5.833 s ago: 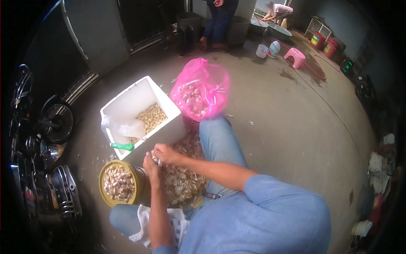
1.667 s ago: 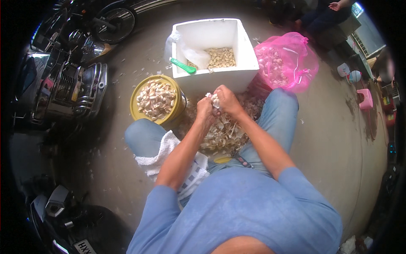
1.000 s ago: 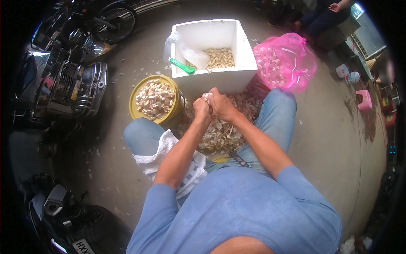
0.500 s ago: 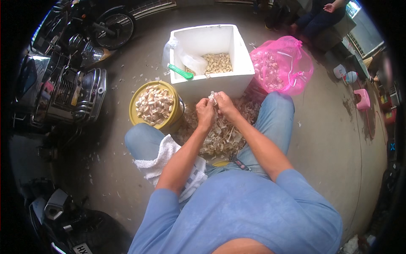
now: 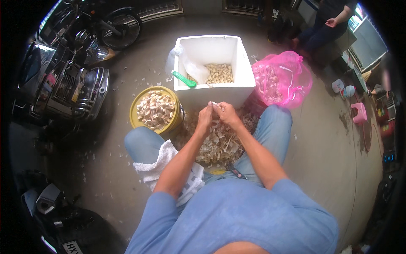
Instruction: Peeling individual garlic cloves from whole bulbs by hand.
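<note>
One pale garlic piece (image 5: 216, 104) sits between my hands: right hand (image 5: 227, 114) pinching it, left hand (image 5: 205, 117) just beside, grip unclear.

One left hand (image 5: 205, 116), one right hand (image 5: 227, 115), one heap of garlic skins (image 5: 220, 146)
One white foam box (image 5: 215, 97), one yellow bucket (image 5: 133, 112), one pink net bag (image 5: 301, 78), one green tool (image 5: 184, 79), one clear plastic bag (image 5: 192, 65), one white towel (image 5: 163, 163), one pink stool (image 5: 360, 112).

garlic piece (image 5: 217, 105) | small, whitish, largely covered, exact shape unclear | pinched where the hands (image 5: 227, 115) meet | just above the middle of the frame
</note>
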A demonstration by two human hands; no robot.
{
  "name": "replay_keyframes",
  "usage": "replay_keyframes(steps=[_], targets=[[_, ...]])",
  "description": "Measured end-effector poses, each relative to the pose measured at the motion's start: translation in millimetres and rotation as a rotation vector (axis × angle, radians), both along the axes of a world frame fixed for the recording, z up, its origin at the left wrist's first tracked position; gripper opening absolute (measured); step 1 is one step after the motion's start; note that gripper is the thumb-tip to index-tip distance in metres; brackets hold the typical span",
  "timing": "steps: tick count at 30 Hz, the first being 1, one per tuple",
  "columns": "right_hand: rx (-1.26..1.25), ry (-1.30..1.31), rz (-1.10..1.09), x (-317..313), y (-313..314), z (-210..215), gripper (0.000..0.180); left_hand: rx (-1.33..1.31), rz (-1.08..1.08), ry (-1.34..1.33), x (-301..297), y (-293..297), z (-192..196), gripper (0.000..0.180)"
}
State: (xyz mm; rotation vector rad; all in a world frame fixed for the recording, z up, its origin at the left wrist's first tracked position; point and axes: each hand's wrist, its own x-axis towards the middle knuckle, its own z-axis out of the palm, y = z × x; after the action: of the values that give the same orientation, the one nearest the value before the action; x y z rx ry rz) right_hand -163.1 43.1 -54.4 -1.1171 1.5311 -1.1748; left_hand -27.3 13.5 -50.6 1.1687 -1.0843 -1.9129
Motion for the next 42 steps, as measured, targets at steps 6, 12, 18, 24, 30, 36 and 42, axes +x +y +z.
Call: replay_keyframes(steps=[6,12,18,24,30,36,42], targets=[[-0.031,0.576,0.064,25,4,32,0.032,0.197,0.076,0.1,12,-7,8,0.041],[-0.158,0.407,0.006,14,-5,21,0.029,0.179,0.07,0.068,5,-8,7,0.035],[-0.045,0.332,-0.004,2,-2,16,0.026,0.197,0.143,0.101,6,-7,-1,0.037],[0.074,0.319,0.125,24,7,25,0.03,0.241,0.166,0.219,6,-8,-8,0.033],[-0.064,0.389,0.116,10,5,47,0.027,0.016,0.041,-0.079,3,-8,17,0.036],[-0.04,0.134,0.033,25,9,64,0.022,0.353,0.009,0.228,12,-9,14,0.042],[0.119,0.076,0.016,26,11,79,0.029,0.335,0.042,0.327,6,-4,7,0.042]])
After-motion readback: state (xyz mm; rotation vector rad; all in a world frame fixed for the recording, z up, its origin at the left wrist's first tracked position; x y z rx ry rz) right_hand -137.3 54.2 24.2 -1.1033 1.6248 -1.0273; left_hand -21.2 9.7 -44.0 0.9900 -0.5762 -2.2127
